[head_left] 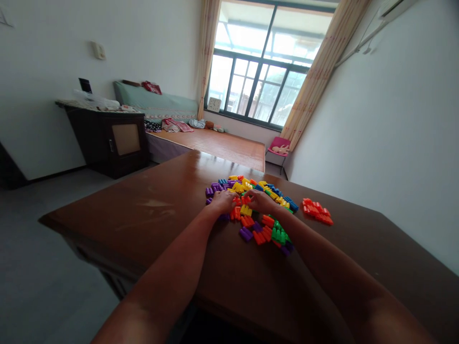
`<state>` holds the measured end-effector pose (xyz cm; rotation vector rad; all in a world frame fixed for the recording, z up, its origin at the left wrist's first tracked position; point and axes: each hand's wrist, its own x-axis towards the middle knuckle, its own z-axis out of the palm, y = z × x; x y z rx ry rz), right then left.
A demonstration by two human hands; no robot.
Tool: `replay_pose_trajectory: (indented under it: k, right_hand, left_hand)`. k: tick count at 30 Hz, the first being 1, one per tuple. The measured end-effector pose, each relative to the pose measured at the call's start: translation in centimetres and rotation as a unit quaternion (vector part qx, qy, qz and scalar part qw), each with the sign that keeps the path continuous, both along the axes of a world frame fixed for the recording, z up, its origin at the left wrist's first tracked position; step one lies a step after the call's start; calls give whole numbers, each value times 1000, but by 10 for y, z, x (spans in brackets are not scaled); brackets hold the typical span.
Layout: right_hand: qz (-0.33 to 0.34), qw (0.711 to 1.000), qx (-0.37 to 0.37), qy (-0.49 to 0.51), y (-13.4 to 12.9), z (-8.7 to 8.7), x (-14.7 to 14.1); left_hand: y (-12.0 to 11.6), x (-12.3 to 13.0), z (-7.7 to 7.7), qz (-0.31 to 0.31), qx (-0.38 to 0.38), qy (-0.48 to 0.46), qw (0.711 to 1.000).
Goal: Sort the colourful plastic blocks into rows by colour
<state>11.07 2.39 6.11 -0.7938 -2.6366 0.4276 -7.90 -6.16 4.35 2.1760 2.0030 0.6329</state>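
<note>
A loose pile of plastic building blocks in purple, yellow, blue, orange and green lies on the brown table. At the pile's left side, my left hand (224, 201) is closed, fingers curled down among the blocks; what it grips, if anything, is hidden. My right hand (261, 201) reaches in from the right, its fingertips pinched on an orange block (245, 200). Just below the hands are a yellow block (245, 210) and more orange pieces. Nearer to me lie a purple block (245, 233) and joined green blocks (279, 234), partly beside my right forearm.
A separate group of orange blocks (316, 211) sits to the right on the table (150, 215). Beyond the table are a low bed (229, 145), a dark cabinet (107, 138), a pink chair (279, 145) and a window. The table's left corner juts over the floor.
</note>
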Motion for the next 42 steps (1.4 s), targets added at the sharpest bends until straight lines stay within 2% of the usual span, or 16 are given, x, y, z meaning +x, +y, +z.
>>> replay_pose_trajectory:
  k: [4,7,10,13,15,18,20,22,26,31,36,42]
  right_hand:
    - [-48,991,-31,120,3,2,21]
    - [-65,980,-62,175,11,6,58]
    - [-124,966,-80,210,29,12,119]
    - [-217,939,-92,250,55,17,198]
    - [-289,917,-63,267,74,17,250]
    - [-382,902,-17,200,98,10,310]
    - [-404,906,-5,125,110,2,332]
    - [-400,914,14,65,119,-7,340]
    - [-387,920,56,-14,131,-16,336]
    - [-359,929,39,-79,141,-17,331]
    - [-354,934,-14,-39,139,-16,332]
    - [-388,920,-56,14,120,-24,326]
  left_hand:
    - [1,0,1,2,51,6,999]
    - [1,0,1,10,91,-9,996]
    - [3,1,2,23,106,-11,994]
    - [4,1,3,22,110,-5,994]
    - [5,2,3,13,111,2,994]
    - [7,1,1,5,108,4,994]
    - [8,-1,-1,9,104,0,995]
    - [10,-2,-3,9,102,-1,995]
    - [12,-5,-5,4,104,-4,995]
    - [14,-6,-8,-13,120,-34,992]
    - [17,-5,-6,-35,138,-94,985]
    - [18,-1,-4,-26,92,-267,959]
